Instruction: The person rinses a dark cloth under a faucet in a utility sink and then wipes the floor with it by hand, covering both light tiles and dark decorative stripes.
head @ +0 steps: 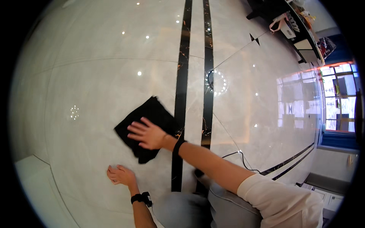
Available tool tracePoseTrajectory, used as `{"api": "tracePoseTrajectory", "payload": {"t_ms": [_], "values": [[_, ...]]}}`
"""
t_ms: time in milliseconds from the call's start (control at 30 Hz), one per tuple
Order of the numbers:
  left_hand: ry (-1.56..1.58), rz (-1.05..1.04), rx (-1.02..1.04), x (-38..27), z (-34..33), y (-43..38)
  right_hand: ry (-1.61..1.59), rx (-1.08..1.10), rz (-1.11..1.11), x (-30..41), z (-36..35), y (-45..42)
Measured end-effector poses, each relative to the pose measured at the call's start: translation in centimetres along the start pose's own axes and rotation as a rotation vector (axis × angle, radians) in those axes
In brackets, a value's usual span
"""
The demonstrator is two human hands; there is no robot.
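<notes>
A folded black cloth lies spread on the glossy light tile floor. My right hand rests flat on the cloth with its fingers apart, covering part of it. Below and left of the cloth is my left hand, off the cloth, at or just above the tiles. Its fingers are loosely curled, and I see nothing in it. Each wrist wears a black band, and the left one carries a small black device.
Two dark marble strips cross the floor beside the cloth. My bent knees are close below. A black cable runs over the tiles at right. Dark furniture with a white basket stands at upper right, and a white ledge at lower left.
</notes>
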State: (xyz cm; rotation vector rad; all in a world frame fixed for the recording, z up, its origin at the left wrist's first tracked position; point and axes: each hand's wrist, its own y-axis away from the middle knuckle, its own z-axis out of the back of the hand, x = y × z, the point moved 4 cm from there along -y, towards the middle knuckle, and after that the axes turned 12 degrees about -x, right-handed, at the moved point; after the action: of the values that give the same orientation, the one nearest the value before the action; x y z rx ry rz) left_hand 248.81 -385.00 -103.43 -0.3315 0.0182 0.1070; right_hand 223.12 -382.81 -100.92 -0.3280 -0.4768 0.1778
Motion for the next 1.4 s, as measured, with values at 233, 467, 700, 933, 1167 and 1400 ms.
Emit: {"api": "tracePoseTrajectory", "payload": {"t_ms": [233,467,700,933,1167,1400], "values": [[-0.082,-0.009,0.023,1.2,-0.5,0.3,0.506,-0.125,-0.872,-16.6,13.5,10.2],[-0.112,-0.027,0.036,1.6,-1.1,0.9,0.792,-0.283,-1.861,-22.0,20.9,33.2],[-0.151,-0.06,-0.011,3.0,-2.2,1.0,1.022,-0.412,-1.975,-27.8,21.5,31.4],[-0.202,-0.047,-0.029,3.1,-2.7,1.1,0.914,-0.31,-1.21,-29.3,16.2,8.6],[0.407,0.015,-0.003,-6.0,-2.4,-5.0,0.23,-0.205,-0.633,-15.9,2.7,-8.5],[0.335,-0.241,0.0,-23.0,-3.7,-17.6,0.065,-0.161,-0.309,-14.6,1.2,-9.7]]}}
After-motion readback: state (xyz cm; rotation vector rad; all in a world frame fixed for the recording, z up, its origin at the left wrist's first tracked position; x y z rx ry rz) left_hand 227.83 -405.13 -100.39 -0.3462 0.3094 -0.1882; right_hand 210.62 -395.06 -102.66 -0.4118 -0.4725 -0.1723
